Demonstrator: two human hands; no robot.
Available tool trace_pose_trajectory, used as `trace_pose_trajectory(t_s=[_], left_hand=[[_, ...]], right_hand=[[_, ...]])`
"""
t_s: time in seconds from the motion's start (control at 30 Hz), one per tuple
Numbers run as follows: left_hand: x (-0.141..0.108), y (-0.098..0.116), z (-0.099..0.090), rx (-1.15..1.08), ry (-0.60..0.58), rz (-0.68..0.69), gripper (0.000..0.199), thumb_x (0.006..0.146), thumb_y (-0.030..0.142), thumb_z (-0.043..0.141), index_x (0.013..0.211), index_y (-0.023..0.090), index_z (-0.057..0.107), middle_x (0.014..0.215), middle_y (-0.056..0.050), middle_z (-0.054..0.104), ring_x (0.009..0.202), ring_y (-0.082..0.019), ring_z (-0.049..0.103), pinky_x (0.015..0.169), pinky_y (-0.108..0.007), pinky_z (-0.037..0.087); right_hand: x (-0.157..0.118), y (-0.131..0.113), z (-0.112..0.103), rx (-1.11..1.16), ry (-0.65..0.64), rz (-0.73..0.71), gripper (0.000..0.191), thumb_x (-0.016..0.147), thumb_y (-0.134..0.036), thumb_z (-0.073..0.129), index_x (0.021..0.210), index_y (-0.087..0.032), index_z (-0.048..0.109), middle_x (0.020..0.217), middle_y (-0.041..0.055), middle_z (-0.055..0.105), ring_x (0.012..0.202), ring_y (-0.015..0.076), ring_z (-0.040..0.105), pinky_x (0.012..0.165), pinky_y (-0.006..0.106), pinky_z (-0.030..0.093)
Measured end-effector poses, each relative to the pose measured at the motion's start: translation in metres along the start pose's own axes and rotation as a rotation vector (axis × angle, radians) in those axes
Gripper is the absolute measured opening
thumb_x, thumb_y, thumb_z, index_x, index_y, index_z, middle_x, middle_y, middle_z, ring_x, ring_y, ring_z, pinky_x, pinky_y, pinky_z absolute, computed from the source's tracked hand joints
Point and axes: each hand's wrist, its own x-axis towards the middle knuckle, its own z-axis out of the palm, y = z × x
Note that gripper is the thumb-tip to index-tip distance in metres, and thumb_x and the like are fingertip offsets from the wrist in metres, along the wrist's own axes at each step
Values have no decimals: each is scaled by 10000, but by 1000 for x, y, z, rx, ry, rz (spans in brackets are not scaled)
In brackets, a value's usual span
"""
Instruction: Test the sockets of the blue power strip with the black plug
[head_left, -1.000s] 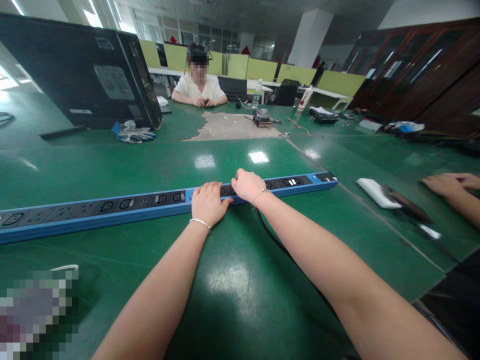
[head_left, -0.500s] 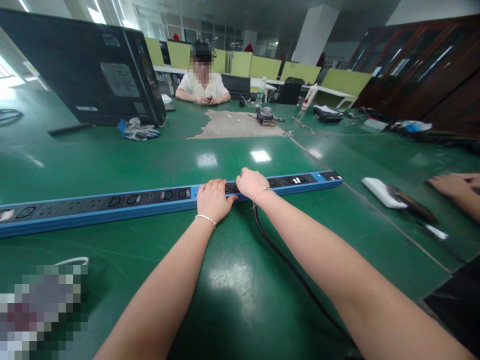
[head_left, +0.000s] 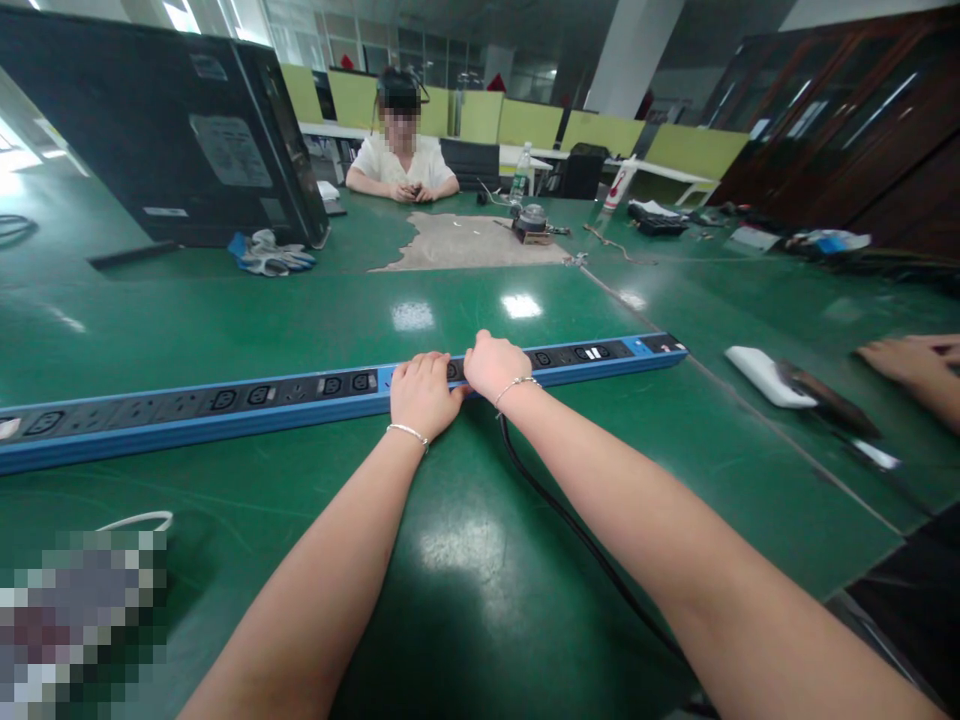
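Observation:
A long blue and black power strip (head_left: 296,405) with several sockets lies across the green table. My left hand (head_left: 424,393) is wrapped over the strip near its middle, thumb on the near edge. Right beside it, my right hand (head_left: 496,366) is closed above the sockets. A black power cable (head_left: 559,508) comes out from under my right hand and curves down toward my right forearm. The cable's end lies inside my right fist, so its plug is hidden, and whether it sits in a socket cannot be seen.
A black computer case (head_left: 225,150) stands at the far left with gloves (head_left: 270,254) beside it. Across the table sits a person (head_left: 405,165). Another person's hand (head_left: 911,365) rests at the right, near a white object (head_left: 765,375). Far back stands a bottle (head_left: 520,178).
The view has shifted slightly. Both hands keep their places on the power strip, and the right hand has moved a little closer to the left.

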Motion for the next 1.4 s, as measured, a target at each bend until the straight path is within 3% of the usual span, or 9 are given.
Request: trace_pose_trajectory(t_s=[0.13,0.4,0.6,0.73,0.9,1.03,1.17,1.27,1.4], left_hand=[[0,-1,1,2,11,10,432,796,333,474,1178,146,548,1206,-107,603,1152,-255,495,978,-393,315],[-1,-2,-4,29,-43,48,499,809,393,480,1240,143,503,1277,-122,560,1218,-261,453,1016,-399,307],[-20,-39,-30,159,-93,-209,725,779,559,496,1351,133,368,1378,-152,460,1323,-316,315,1058,-561,198],[-37,-64,-42,212,-81,-181,615,818,543,440,1321,189,420,1381,-98,469,1311,-270,343,1083,-476,191],[-40,-64,-41,204,-30,-205,592,800,528,472,1294,202,451,1351,-86,502,1284,-263,376,1074,-437,203],[-38,-63,-39,173,-15,-211,588,790,524,493,1284,207,460,1341,-85,511,1279,-264,379,1074,-431,195],[-37,-64,-40,163,-24,-233,590,770,520,533,1272,217,468,1339,-72,516,1274,-257,387,1074,-424,197],[-37,-65,-39,151,-28,-252,580,766,520,545,1259,224,474,1335,-68,521,1276,-250,389,1074,-416,202],[-37,-64,-38,126,9,-258,579,749,502,575,1238,207,478,1314,-85,537,1272,-249,397,1067,-404,210]], right_hand=[[-7,-2,6,-16,8,-44,274,889,-296,354,1058,-136,498,943,176,658,877,244,653,775,346,468],[-13,1,9,-45,31,-80,275,908,-295,287,1064,-174,478,887,138,667,837,243,660,749,360,474],[-12,1,10,-47,54,-76,265,897,-307,310,1043,-181,491,880,130,670,806,252,661,702,358,480],[-10,2,9,-25,46,-43,277,898,-309,312,1068,-173,485,906,142,666,824,262,659,706,370,478],[-10,2,6,-32,11,-53,280,887,-309,350,1034,-136,514,936,183,662,873,283,651,718,375,476],[-14,-3,-11,-50,73,-54,284,882,-304,366,1035,-124,524,916,190,665,864,285,651,733,387,472],[-10,-8,-53,53,250,-80,307,884,-331,369,1047,-134,537,938,160,671,875,253,642,770,374,466],[-5,-18,-70,228,55,-184,253,855,-311,411,942,-145,581,787,87,687,689,183,646,682,291,480],[-3,-45,-51,343,-236,-308,238,829,-273,424,912,-134,598,611,32,657,520,132,605,574,222,461]])
